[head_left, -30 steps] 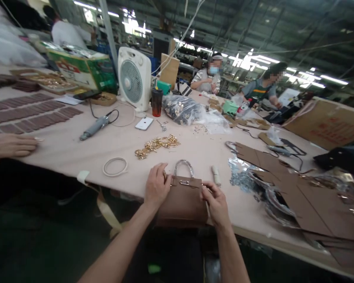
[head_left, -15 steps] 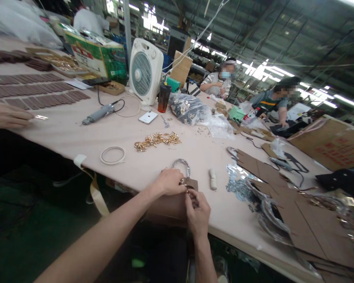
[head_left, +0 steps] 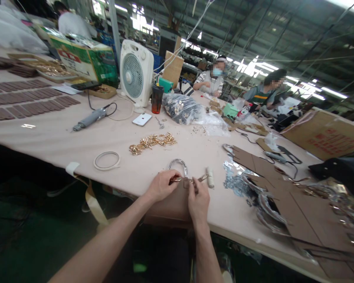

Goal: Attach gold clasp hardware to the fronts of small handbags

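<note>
Fingers of the left hand [head_left: 163, 186] pinch a gold metal piece [head_left: 176, 179]; those of the right hand [head_left: 199, 196], a brown strap [head_left: 185, 183], over the brown handbag [head_left: 171, 208] at the counter's [head_left: 197, 151] near edge. Farther back, a clear plastic bag [head_left: 183, 110] holds dark pieces; a tumbler [head_left: 157, 100], reddish liquid.

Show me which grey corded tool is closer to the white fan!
The grey tool left of the white phone. The other grey tool lies far to the right of the fan, near the brown panels.
</note>
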`<action>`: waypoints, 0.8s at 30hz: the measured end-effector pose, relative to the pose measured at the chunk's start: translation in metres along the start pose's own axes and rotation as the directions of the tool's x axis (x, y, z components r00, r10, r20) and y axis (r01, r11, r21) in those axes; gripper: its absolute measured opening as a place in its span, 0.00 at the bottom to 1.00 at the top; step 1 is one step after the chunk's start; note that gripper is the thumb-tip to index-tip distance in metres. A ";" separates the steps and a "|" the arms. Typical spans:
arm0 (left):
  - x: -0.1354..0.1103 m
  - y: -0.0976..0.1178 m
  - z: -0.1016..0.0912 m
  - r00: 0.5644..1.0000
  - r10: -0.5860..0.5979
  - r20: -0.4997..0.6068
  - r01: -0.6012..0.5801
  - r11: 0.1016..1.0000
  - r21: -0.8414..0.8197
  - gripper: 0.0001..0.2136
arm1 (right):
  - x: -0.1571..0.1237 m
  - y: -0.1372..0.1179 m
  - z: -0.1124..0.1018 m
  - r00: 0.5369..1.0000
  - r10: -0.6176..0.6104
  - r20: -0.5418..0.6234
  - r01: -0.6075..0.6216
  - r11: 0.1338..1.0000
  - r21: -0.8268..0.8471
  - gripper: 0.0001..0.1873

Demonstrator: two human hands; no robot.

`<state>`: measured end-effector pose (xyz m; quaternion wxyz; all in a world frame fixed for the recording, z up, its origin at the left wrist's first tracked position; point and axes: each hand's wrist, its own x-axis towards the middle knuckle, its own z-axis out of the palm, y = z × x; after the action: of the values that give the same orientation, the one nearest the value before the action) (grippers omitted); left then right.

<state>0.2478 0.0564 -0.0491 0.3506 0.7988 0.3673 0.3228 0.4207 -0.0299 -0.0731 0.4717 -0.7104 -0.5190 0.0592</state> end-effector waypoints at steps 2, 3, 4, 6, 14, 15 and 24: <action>-0.001 -0.002 0.002 0.999 -0.023 -0.037 0.022 0.999 -0.036 0.07 | 0.006 0.009 -0.008 0.995 0.096 -0.025 -0.094 0.994 0.054 0.21; -0.001 -0.003 0.003 0.998 -0.033 -0.059 0.031 0.999 -0.037 0.05 | 0.008 0.013 -0.012 0.989 0.150 0.004 -0.149 0.983 0.103 0.22; -0.001 -0.003 0.003 0.996 -0.040 -0.079 0.038 0.999 -0.026 0.03 | 0.009 0.016 -0.015 0.979 0.198 0.048 -0.203 0.967 0.154 0.23; -0.001 -0.003 0.003 0.995 -0.020 -0.094 0.022 1.000 0.022 0.03 | 0.010 0.017 -0.020 0.959 0.253 0.129 -0.277 0.934 0.225 0.24; 0.015 0.014 0.014 0.993 0.052 0.110 -0.092 0.912 0.399 0.27 | 0.009 0.012 -0.025 0.956 0.233 0.178 -0.278 0.913 0.297 0.22; 0.019 0.019 0.017 0.991 0.015 0.130 -0.071 0.897 0.436 0.29 | 0.009 0.012 -0.026 0.956 0.226 0.189 -0.276 0.910 0.309 0.22; 0.050 0.035 0.021 0.943 -0.194 0.272 0.022 0.848 0.529 0.42 | 0.005 0.009 -0.024 0.936 0.258 0.238 -0.325 0.893 0.312 0.23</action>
<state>0.3029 0.0731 -0.0199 0.1939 0.8824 0.4246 0.0596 0.4427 -0.0406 -0.0642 0.5229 -0.6772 -0.4304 0.2876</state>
